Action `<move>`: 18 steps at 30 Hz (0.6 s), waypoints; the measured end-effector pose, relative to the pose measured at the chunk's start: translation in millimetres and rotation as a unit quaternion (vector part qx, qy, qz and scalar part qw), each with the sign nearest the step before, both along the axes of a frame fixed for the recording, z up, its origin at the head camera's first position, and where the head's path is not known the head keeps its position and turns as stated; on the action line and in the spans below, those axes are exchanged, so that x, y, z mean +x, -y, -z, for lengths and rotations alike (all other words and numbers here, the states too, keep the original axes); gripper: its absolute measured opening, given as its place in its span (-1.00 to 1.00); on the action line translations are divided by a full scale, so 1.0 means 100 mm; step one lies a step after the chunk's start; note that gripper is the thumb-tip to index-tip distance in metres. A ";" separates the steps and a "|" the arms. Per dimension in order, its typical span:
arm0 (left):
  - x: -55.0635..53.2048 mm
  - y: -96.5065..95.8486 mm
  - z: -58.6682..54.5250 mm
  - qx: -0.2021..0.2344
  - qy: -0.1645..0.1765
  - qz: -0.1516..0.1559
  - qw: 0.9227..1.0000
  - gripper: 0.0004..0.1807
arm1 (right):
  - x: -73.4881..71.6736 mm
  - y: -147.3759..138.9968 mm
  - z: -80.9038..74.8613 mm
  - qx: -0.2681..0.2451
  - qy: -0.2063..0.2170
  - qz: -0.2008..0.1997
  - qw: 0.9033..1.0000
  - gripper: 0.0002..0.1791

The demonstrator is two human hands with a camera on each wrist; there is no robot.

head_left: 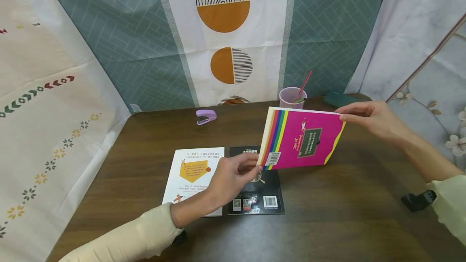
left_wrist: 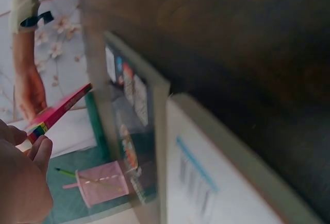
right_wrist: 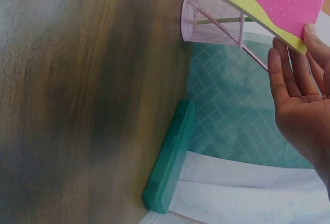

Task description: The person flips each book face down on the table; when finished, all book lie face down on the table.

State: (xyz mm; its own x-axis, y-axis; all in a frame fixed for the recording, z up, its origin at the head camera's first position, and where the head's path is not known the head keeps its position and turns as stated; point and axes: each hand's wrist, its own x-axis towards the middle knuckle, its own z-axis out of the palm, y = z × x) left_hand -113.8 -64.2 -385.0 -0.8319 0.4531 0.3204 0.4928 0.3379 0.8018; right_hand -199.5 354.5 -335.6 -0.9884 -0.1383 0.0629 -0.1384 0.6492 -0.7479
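A magenta book (head_left: 291, 140) with rainbow stripes along one side is held up over the table, tilted. At its lower left corner my left hand (head_left: 233, 177) pinches it between thumb and fingers. The upper right corner is pinched by my right hand (head_left: 378, 122); the right wrist view shows that hand (right_wrist: 304, 85) with its thumb on the cover and fingers behind. Beneath the left hand lie a white book (head_left: 193, 189) and, beside it, a black book (head_left: 255, 197). My left forearm and hand hide part of both.
A lilac stapler (head_left: 206, 116) sits near the table's back edge. Farther right stand a pink mesh pen cup (head_left: 291, 97) with a red stick and a green pencil, and a green case (head_left: 340, 99). Patterned curtains hang behind the wooden table (head_left: 327, 221).
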 end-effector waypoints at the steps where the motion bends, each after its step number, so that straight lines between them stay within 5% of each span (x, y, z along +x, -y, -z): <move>1: 0.01 -0.01 0.02 -0.001 0.003 -0.001 1.000 -0.59 | 0.00 0.01 -0.01 -0.002 -0.001 0.001 1.000 -0.49; 18: 0.20 -0.24 0.33 0.009 0.068 0.001 0.998 -0.67 | -0.05 0.15 -0.14 -0.004 -0.006 0.011 1.000 -0.47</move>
State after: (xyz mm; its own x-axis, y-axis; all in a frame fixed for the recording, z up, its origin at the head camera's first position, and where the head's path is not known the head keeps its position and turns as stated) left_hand -93.3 -40.2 -418.0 -0.8670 0.4503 0.2134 0.3802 0.3210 0.8674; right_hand -204.6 339.0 -321.9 -0.9903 -0.1165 0.0756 -0.1334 0.6459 -0.7516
